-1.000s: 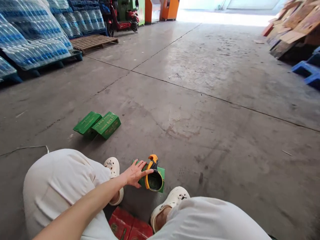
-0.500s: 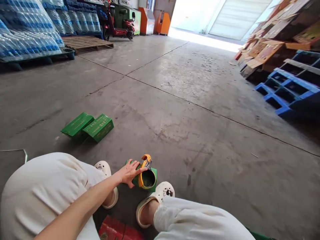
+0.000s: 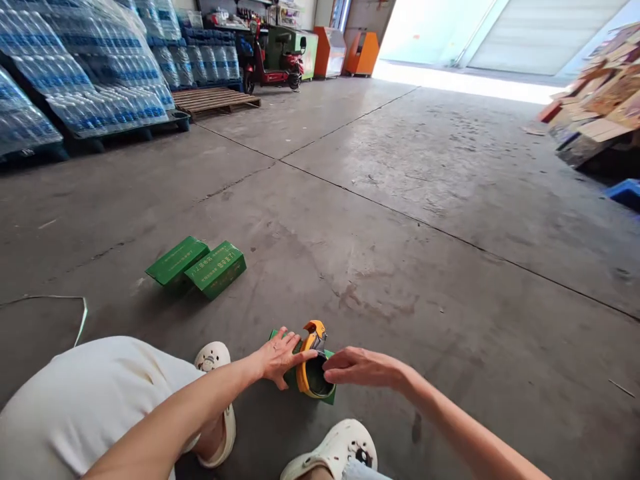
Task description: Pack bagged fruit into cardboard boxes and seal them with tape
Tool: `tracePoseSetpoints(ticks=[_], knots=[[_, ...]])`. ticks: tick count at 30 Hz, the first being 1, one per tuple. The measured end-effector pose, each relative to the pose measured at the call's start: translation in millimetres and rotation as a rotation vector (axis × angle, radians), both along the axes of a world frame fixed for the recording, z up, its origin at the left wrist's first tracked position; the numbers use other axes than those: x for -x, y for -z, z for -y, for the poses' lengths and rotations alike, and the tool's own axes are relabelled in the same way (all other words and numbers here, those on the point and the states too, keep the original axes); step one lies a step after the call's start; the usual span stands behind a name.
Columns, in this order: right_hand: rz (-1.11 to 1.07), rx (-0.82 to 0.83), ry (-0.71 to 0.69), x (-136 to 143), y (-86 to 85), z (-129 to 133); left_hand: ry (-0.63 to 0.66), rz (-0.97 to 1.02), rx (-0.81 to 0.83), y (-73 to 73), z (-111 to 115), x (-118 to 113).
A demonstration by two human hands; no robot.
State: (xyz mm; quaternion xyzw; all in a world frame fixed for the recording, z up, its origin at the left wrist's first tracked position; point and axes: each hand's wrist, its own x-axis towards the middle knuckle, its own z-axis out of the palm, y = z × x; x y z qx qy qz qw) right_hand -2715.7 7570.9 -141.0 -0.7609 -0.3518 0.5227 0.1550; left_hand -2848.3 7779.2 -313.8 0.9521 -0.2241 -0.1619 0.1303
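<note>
A yellow-and-black tape dispenser [image 3: 302, 377], round with a dark hollow middle, sits on a green box [image 3: 330, 399] on the floor between my feet. My left hand [image 3: 281, 359] lies spread over the box's left part, its thumb stretched across the dispenser's upper rim. From the right, my right hand [image 3: 357, 367] reaches in with fingers straight and close together, their tips at the dispenser's right rim. Whether those tips touch it I cannot tell. Much of the box is hidden under my left hand and the dispenser.
Two green boxes [image 3: 216, 270] lie to the left, one leaning on the other. My white clogs [image 3: 345, 447] flank the work. Wrapped water bottles [image 3: 107, 107], a wooden pallet [image 3: 215, 100] and a red scooter [image 3: 273, 73] stand behind; flattened cardboard [image 3: 607, 100] is piled at right.
My right hand has come into view and reached the dispenser's right side. My left hand stays on the box and dispenser. The view has turned right-to-left, shifting the scene rightward.
</note>
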Motion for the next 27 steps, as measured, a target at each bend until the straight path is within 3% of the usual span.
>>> tracePoseSetpoints(ticks=[3, 6, 8, 9, 11, 13, 16, 19, 21, 27], knots=[[0.240, 0.076, -0.086, 35, 43.0, -33, 0.154, -0.063, 0.027, -17.3, -16, -18], [0.640, 0.056, -0.087, 64, 88.3, -36, 0.313, -0.163, 0.048, -46.5, -73, -51], [0.790, 0.016, -0.139, 70, 110.7, -28, 0.172, -0.154, -0.039, -67.2, -135, -75], [0.834, 0.004, -0.161, 70, 119.3, -24, 0.018, -0.137, -0.130, -75.4, -170, -84], [0.891, -0.014, -0.188, 68, 133.1, -17, -0.412, -0.114, -0.300, -82.6, -237, -94], [0.935, -0.069, -0.191, 69, 144.4, -10, -0.728, -0.130, -0.330, -74.4, -287, -93], [0.969, -0.162, -0.137, 76, 159.6, 3, -0.921, -0.204, -0.327, -39.1, -321, -84], [0.956, -0.200, -0.116, 84, 170.0, 16, -0.983, -0.202, -0.370, -3.9, -327, -77], [0.928, -0.189, -0.123, 86, 171.7, 22, -1.004, -0.151, -0.411, 8.7, -330, -74], [0.748, -0.070, -0.080, 77, 154.0, 20, -1.079, -0.152, -0.384, 14.8, -352, -60]])
